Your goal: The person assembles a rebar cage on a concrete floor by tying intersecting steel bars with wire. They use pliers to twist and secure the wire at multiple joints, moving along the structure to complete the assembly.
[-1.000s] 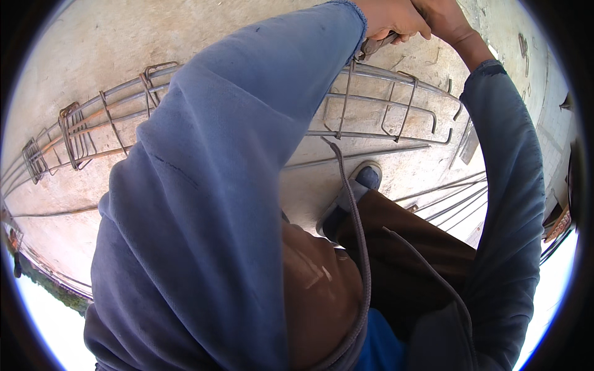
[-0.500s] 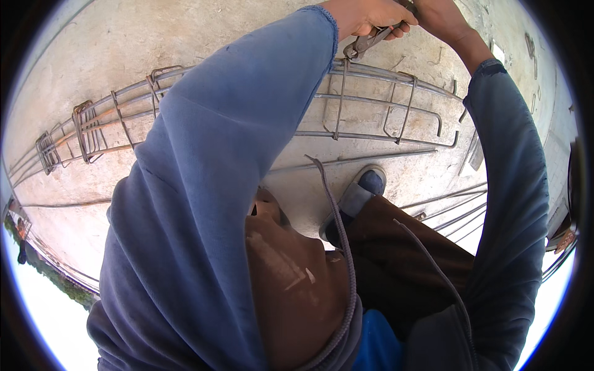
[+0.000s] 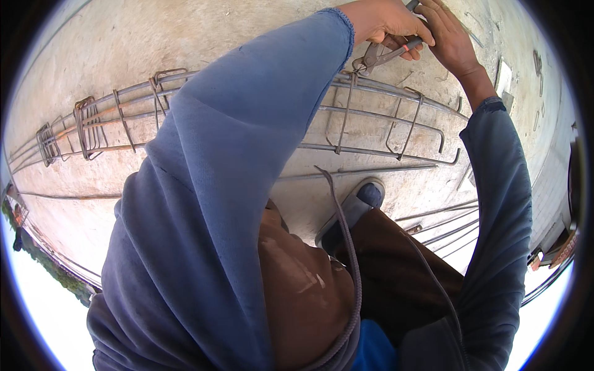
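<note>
A pair of steel pincers [image 3: 375,60] with dark, red-banded grips is at the top of the view, its handles spread apart. The jaws meet the upper bar of a rebar cage [image 3: 350,115], where a bent stirrup crosses it. My left hand [image 3: 391,20] is closed around the pincers, partly hiding the handles. My right hand [image 3: 456,48] is against the handle ends from the right, its fingers bent over the upper grip. Whether the jaws bite on a tie wire is too small to tell.
Bundled stirrups [image 3: 90,128] hang on the cage at the left. A loose bar [image 3: 371,170] lies on the concrete floor [image 3: 247,37] beside my slippered foot [image 3: 370,193]. More bars [image 3: 442,224] lie at the right. Wire scraps are scattered beyond the cage.
The pincer handles have spread apart, showing the grips. My right hand has shifted slightly down, its fingers straighter. The cage sits a little lower in view.
</note>
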Demonstrator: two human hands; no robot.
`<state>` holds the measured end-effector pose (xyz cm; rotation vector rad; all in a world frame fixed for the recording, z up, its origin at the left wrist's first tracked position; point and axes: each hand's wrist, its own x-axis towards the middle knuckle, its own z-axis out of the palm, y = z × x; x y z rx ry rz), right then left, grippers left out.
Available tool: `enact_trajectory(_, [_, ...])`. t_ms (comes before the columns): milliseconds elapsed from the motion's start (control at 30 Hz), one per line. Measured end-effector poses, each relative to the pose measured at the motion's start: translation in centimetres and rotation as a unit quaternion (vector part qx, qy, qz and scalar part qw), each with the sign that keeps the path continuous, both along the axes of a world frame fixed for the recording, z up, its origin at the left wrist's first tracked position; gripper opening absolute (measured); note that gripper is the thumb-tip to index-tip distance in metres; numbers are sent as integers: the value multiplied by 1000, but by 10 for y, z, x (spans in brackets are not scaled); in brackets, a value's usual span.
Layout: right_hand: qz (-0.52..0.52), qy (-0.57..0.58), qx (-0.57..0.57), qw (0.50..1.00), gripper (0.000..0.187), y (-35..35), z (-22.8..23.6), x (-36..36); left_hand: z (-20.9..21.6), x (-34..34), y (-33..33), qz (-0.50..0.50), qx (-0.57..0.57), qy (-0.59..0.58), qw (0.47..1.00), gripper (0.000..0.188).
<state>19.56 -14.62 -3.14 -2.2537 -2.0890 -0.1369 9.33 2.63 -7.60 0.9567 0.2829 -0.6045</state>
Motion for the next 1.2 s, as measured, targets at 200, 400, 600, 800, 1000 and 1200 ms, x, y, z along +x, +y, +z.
enact_trajectory(200, [32, 0, -9, 999, 26, 17, 15, 1, 1, -1, -4, 10, 64, -52, 997, 23])
enact_trajectory(400, [109, -23, -68, 992, 22, 51, 26, 12, -6, 1, -6, 63, 46, -71, 994, 19])
enact_trajectory(600, [163, -36, -146, 975, 16, 78, 29, 29, 1, -18, -3, 87, 410, -217, 882, 38])
enact_trajectory(800, [123, -75, -303, 942, 11, 94, 53, 34, 61, -42, -31, 166, 454, -87, 871, 54])
enact_trajectory(1000, [62, -177, -497, 847, 20, 146, 68, -7, 20, -12, -2, 58, 348, -47, 935, 29])
enact_trajectory(1200, [50, -178, -574, 798, 21, 159, 81, -16, -23, 10, -2, 7, 159, -142, 977, 20])
